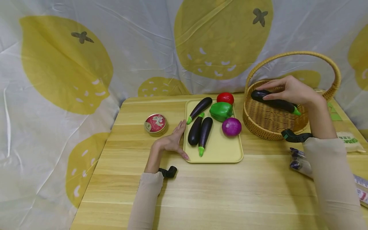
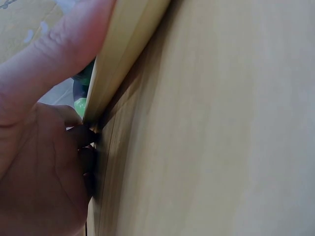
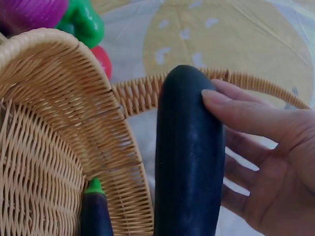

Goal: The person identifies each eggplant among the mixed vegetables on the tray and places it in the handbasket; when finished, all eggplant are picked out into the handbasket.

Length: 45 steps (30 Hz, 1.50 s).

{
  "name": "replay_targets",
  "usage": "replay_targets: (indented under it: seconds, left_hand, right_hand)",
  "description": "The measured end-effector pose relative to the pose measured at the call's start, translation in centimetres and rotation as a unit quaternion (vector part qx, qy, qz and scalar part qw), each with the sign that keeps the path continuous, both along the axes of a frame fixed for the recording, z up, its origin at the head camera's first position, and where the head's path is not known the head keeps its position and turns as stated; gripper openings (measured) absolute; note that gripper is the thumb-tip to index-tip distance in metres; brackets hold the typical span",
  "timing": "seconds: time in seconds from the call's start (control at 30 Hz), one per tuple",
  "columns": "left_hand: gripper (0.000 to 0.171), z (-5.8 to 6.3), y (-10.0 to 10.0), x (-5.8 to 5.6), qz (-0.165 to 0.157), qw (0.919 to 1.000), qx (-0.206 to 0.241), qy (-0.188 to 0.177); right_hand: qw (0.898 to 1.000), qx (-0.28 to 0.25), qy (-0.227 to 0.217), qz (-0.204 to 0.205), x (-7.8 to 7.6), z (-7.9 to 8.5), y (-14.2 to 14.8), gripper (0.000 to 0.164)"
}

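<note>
My right hand (image 1: 293,91) pinches a dark eggplant (image 3: 189,152) between thumb and fingers, holding it over the wicker basket (image 1: 264,129). Inside the basket lies another eggplant (image 3: 96,211) with a green tip, seen in the right wrist view. On the left, my left hand (image 1: 172,140) is spread along the left edge of the yellow tray (image 1: 224,155), thumb at its front corner. The tray bears several eggplants (image 1: 205,132), a green bell pepper (image 1: 221,111), a purple onion (image 1: 231,126) and a red vegetable (image 1: 225,97) at the back.
A round red-lidded tin (image 1: 156,124) stands left of the tray. The basket's tall handle (image 1: 296,53) arches over its opening. Right of the basket, partly behind the right sleeve, lie a plastic-wrapped package (image 1: 300,163) and a pale printed bag (image 1: 350,142). A lemon-print cloth (image 1: 129,48) hangs behind the table.
</note>
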<state>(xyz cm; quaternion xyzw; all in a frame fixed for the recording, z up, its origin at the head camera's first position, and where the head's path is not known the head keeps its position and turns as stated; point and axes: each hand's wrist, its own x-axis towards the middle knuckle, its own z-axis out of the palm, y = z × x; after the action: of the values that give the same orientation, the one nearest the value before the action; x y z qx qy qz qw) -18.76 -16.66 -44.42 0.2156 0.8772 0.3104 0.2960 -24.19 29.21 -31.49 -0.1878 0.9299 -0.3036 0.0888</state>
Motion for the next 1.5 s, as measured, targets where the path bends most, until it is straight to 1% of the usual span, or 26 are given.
replay_targets:
  seconds: [0.1,0.3,0.43,0.57,0.67,0.8,0.9,1.0,1.2,1.4,1.5]
  left_hand:
    - [0.153,-0.1,-0.1,0.0,0.002,1.0,0.0,0.001]
    - [0.153,-0.2,-0.2,0.1,0.006,1.0,-0.001,0.001]
    - [0.153,-0.2,-0.2,0.0,0.005,1.0,0.004,-0.002]
    - [0.154,-0.2,-0.2,-0.1,0.007,1.0,0.005,-0.005]
    - [0.154,-0.2,-0.2,-0.1,0.009,0.9999,0.003,-0.006]
    - [0.154,-0.1,-0.2,-0.1,0.012,0.9999,0.003,-0.007]
    - [0.154,-0.1,-0.1,0.0,0.012,0.9999,0.002,-0.008]
    - [0.153,0.0,0.0,0.0,0.012,0.9999,0.002,-0.008]
    - [0.153,0.0,0.0,0.1,0.013,0.9999,0.004,-0.008]
    - [0.153,0.1,0.0,0.2,0.013,0.9999,0.004,-0.009]
    - [0.153,0.2,0.0,0.2,0.013,0.9999,0.002,-0.008]
  right_hand:
    - [1.0,0.012,-0.013,-0.006,-0.5,-0.1,0.2,0.041]
    - [0.998,0.055,-0.017,-0.009,-1.7,-0.1,0.3,0.041]
    - [0.997,0.069,-0.032,-0.011,-2.5,-0.2,0.2,0.042]
    - [0.998,0.061,-0.03,-0.005,-3.2,-0.6,0.1,0.041]
    - [0.999,0.043,-0.026,-0.006,-3.9,-1.3,0.1,0.04]
    - [0.999,0.024,-0.044,-0.016,-4.8,-2.3,0.1,0.042]
    - [0.997,0.026,-0.067,-0.027,-5.3,-2.9,0.2,0.045]
    - [0.996,0.032,-0.077,-0.033,-5.7,-3.3,0.3,0.046]
    - [0.996,0.031,-0.083,-0.033,-6.3,-4.3,0.5,0.045]
    - [0.997,0.036,-0.066,-0.022,-6.6,-5.6,0.5,0.042]
    - [0.997,0.032,-0.071,-0.019,-6.6,-5.9,0.4,0.041]
